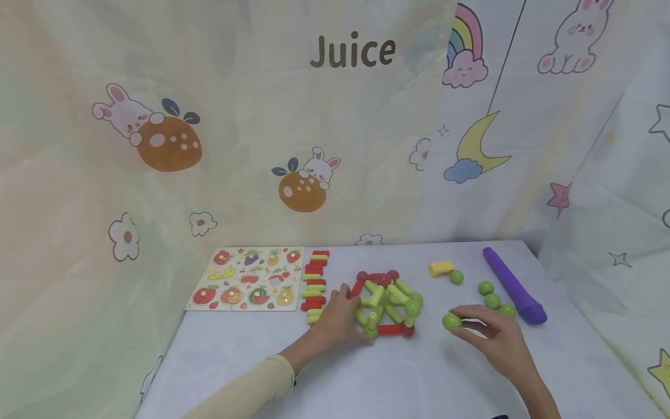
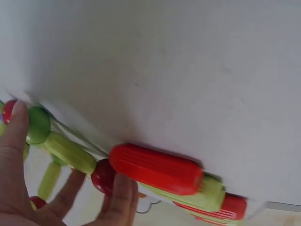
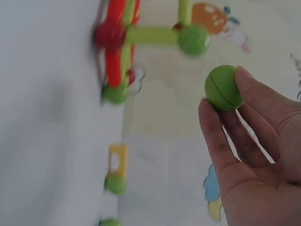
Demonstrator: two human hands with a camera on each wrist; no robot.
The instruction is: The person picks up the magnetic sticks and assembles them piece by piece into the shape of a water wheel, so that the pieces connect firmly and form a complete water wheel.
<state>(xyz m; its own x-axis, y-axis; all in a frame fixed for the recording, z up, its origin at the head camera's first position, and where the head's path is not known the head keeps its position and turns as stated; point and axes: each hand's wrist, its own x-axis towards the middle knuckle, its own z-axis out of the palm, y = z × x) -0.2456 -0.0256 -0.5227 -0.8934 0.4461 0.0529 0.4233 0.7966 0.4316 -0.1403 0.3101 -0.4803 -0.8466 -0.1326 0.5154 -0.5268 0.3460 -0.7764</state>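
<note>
A toy frame (image 1: 377, 295) of yellow-green and red rods joined by green and red balls stands on the table. My left hand (image 1: 337, 317) grips its left side. In the left wrist view the thumb and fingers spread around a yellow-green rod (image 2: 70, 151) and the balls at its ends. My right hand (image 1: 494, 337) pinches a loose green ball (image 1: 452, 320) between thumb and fingertips, to the right of the frame and apart from it. The right wrist view shows this ball's thin seam.
Loose red and yellow-green rods (image 1: 314, 289) lie in a column beside a fruit puzzle board (image 1: 300, 279). At right lie several green balls (image 1: 485, 287), a yellow block (image 1: 441, 267) and a purple toy stick (image 1: 513, 284). A printed cloth (image 1: 366, 145) hangs behind the table.
</note>
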